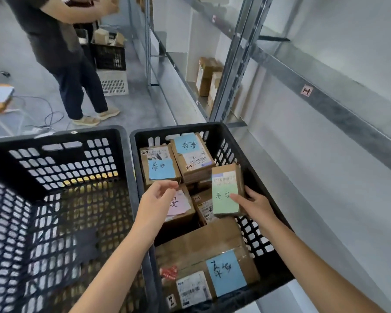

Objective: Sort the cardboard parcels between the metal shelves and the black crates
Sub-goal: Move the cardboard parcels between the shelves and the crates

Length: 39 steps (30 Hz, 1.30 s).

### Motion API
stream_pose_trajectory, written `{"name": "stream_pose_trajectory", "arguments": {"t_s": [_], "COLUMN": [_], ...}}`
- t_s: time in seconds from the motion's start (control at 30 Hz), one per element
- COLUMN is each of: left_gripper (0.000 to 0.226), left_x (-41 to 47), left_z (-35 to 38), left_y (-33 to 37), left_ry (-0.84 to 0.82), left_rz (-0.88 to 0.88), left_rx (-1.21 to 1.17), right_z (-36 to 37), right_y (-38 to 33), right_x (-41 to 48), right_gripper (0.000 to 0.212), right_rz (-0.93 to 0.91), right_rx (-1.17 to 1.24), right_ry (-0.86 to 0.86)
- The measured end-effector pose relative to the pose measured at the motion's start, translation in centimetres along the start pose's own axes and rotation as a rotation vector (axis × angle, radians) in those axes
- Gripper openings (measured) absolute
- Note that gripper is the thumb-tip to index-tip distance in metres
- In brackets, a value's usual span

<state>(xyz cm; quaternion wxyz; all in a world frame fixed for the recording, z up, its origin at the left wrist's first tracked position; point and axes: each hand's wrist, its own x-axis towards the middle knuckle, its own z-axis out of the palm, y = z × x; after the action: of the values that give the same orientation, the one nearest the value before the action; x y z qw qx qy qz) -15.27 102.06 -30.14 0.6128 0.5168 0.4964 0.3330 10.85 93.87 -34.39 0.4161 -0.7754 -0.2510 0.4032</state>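
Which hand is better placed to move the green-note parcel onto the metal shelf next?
The right hand: it grips the green-note parcel above the right crate, and the metal shelf lies on that side. The left hand hovers over the pink-note parcel, farther away.

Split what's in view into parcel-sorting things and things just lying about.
Job: green-note parcel, held by the right hand; left hand; other parcels in the right crate; left crate; metal shelves.
Lying about: floor cables; white crate.
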Motion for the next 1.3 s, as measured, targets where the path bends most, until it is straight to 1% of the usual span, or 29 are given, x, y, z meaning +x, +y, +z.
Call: {"name": "stream_pose_trajectory", "arguments": {"t_s": [0.1, 0.2, 0.3, 0.37, 0.53, 0.6, 0.7, 0.87, 0.97, 1.1, 1.3], "left_gripper": [0.017, 0.019, 0.02, 0.022, 0.02, 0.021, 0.021, 0.026, 0.031, 0.034, 0.039], "left_x": [1.0, 1.9, 2.6, 3.1, 4.1, 4.2, 4.1, 3.6, 2.8, 1.9, -0.1], "left_z": [0.8, 2.3, 3.8, 4.4, 4.1, 4.0, 4.1, 4.1, 3.9, 3.0, 2.3], "left_y": [-0.7, -1.6, -2.4, -2.5, -2.8, -3.1, -3.1, -2.4, -1.7, -0.2, 1.6], "left_ry": [-0.036, -0.144, -0.218, -0.222, -0.152, -0.131, -0.127, -0.099, -0.12, -0.137, -0.202], "left_rz": [-0.011, -0.052, -0.084, -0.097, -0.11, -0.107, -0.092, -0.049, 0.012, 0.154, 0.455], "left_rx": [0.071, 0.2, 0.303, 0.331, 0.322, 0.327, 0.355, 0.415, 0.444, 0.495, 0.659], "right_z": [0.0, 0.5, 2.1, 3.1, 2.7, 2.3, 3.0, 4.3, 3.7, 1.7, -0.7], "right_y": [-0.4, -0.6, -0.6, -0.5, -0.2, -0.2, -0.5, -1.8, -2.8, -3.6, -4.2], "right_x": [1.2, 2.4, 3.4, 4.0, 5.6, 5.8, 5.2, 3.6, 1.4, -2.3, -8.3], "right_gripper": [0.058, 0.056, 0.052, 0.046, 0.042, 0.046, 0.056, 0.047, 0.043, 0.043, 0.045], "right_rz": [0.11, 0.176, 0.229, 0.266, 0.301, 0.287, 0.146, -0.084, -0.185, -0.29, -0.458], "right_rx": [-0.059, -0.142, -0.195, -0.209, -0.307, -0.317, -0.341, -0.531, -0.619, -0.664, -0.744], "right_ry": [-0.094, -0.179, -0.306, -0.38, -0.465, -0.425, -0.306, -0.161, -0.119, -0.034, 0.202]}}
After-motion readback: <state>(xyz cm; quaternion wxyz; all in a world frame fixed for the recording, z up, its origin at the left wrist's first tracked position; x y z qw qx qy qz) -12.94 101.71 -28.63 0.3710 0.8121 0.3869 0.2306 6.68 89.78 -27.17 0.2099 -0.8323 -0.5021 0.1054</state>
